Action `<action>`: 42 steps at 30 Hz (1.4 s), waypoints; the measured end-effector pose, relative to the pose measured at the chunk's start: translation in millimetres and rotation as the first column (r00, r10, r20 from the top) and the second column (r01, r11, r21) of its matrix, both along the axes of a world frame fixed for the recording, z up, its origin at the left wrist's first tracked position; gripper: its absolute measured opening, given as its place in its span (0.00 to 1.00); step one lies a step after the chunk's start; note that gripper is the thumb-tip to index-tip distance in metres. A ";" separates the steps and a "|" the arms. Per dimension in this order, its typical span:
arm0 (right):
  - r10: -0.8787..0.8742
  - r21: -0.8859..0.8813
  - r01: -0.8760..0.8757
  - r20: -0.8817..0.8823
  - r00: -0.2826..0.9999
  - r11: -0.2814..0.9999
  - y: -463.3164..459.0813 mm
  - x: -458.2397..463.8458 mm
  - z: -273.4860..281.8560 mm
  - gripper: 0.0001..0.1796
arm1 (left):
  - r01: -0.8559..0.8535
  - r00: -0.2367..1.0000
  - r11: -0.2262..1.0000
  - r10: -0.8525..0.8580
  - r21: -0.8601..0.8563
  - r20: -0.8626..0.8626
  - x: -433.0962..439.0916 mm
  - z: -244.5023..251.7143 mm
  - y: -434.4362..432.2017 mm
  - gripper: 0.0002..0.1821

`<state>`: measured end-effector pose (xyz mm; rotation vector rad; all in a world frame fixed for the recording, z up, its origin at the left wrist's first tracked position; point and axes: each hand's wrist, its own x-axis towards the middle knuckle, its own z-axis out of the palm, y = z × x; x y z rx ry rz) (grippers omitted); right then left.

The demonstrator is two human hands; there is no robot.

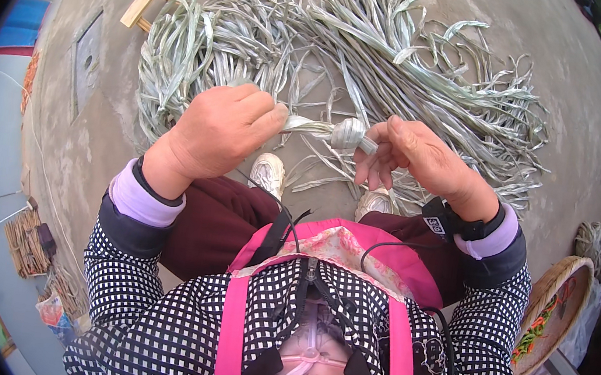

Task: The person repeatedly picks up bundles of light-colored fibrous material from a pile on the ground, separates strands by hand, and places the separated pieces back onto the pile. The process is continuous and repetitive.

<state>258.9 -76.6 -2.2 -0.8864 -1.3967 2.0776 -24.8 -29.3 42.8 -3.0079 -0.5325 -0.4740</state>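
My left hand (230,124) is closed around a pale grey-green flat fibre strand (307,126), which stretches to the right. A rounded wrapped knot (347,134) sits on the strand, with a short flat end sticking out of it. My right hand (407,152) is beside that end, its fingers apart and partly curled; whether a fingertip touches the end is not plain. Beyond my hands, a large bundle of long flat fibre strips (402,71) spreads over the concrete floor, and a looped bundle (182,52) lies at its left.
A wooden frame (142,3) sticks out at the upper left bundle. At the right are a ball of cord (592,243) and a woven basket (583,264) holding red and green peppers. Tied sticks (26,245) lie at the left. My shoes (268,174) stand near the strips.
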 end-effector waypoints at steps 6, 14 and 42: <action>-0.037 0.068 0.034 0.043 0.998 0.997 -3.9 -13.0 -2.1 0.22 | -0.024 1.000 0.999 0.024 -0.038 0.007 -3.8 -11.4 3.4 0.11; -0.035 0.150 -0.003 0.247 0.968 0.989 -4.2 -42.7 -12.8 0.16 | 0.010 0.999 0.897 0.014 -0.442 0.050 8.9 -42.2 -6.2 0.37; 0.179 0.211 -0.199 0.108 0.978 0.957 -39.0 -62.0 75.0 0.21 | 0.121 0.964 0.964 -0.171 0.236 0.202 -1.4 34.6 -60.8 0.08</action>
